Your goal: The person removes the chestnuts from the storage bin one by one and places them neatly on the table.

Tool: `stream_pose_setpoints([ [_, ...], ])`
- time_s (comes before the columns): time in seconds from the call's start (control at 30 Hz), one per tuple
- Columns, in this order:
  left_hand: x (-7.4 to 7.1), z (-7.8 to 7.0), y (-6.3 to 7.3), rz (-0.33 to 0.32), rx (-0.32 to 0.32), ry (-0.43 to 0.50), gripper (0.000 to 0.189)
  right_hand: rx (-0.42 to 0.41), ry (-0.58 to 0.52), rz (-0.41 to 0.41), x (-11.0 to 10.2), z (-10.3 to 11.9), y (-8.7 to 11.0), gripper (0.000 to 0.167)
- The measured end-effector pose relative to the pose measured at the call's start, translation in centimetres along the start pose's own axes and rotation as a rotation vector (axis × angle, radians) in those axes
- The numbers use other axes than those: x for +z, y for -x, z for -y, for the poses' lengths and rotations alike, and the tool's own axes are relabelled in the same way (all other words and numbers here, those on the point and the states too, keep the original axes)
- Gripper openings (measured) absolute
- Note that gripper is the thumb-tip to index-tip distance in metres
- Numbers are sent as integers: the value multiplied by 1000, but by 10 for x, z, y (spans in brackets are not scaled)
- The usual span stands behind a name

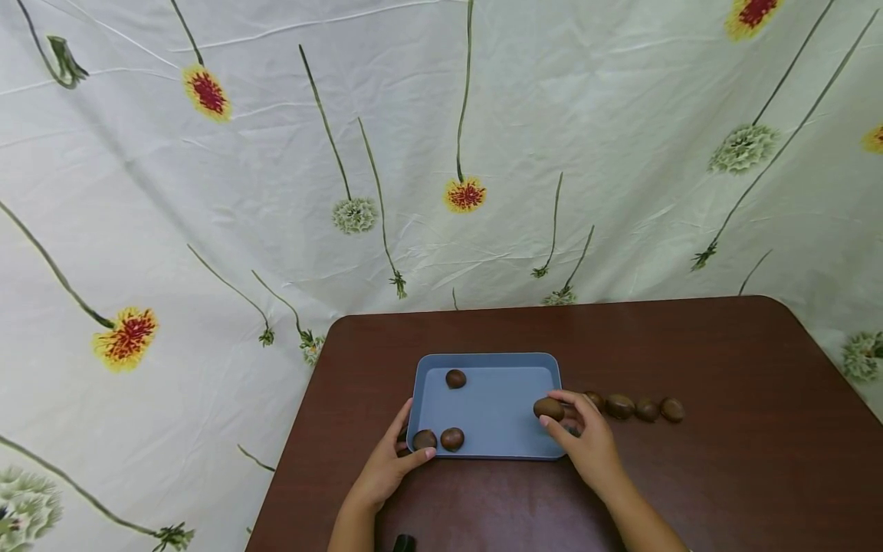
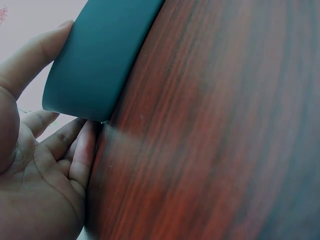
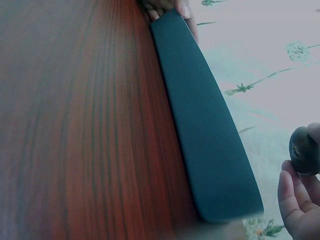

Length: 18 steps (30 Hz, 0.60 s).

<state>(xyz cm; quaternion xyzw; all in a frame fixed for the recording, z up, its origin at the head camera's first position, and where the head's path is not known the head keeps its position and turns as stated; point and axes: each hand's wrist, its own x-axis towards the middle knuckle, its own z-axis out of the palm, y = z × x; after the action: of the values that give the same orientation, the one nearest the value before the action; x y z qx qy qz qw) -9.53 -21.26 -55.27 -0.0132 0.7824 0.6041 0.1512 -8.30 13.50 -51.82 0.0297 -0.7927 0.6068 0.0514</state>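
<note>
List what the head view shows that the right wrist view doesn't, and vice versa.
Head only: three chestnuts in the blue tray, the row of four more chestnuts to its right, and part of a black object at the bottom edge.

Right wrist only: the broad face of the tray's near outer wall, edge-thin from the head.

Both: the tray, wooden table, floral cloth, left hand at the tray's end, and right hand holding a chestnut.

Two bare hands [image 1: 386, 464] [image 1: 586, 441], slender fingers [image 3: 287, 192], bare forearms [image 1: 640, 512] as far as visible
</note>
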Motion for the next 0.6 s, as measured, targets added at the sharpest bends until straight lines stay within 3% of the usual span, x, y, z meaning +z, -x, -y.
stream_pose_setpoints([
  [0.37, 0, 0, 0, 6, 2, -12, 100, 21, 99, -83, -32, -12, 15, 44],
  [0.6, 0, -1, 1, 3, -5, -16, 99, 142, 123, -94, -55, -16, 25, 48],
])
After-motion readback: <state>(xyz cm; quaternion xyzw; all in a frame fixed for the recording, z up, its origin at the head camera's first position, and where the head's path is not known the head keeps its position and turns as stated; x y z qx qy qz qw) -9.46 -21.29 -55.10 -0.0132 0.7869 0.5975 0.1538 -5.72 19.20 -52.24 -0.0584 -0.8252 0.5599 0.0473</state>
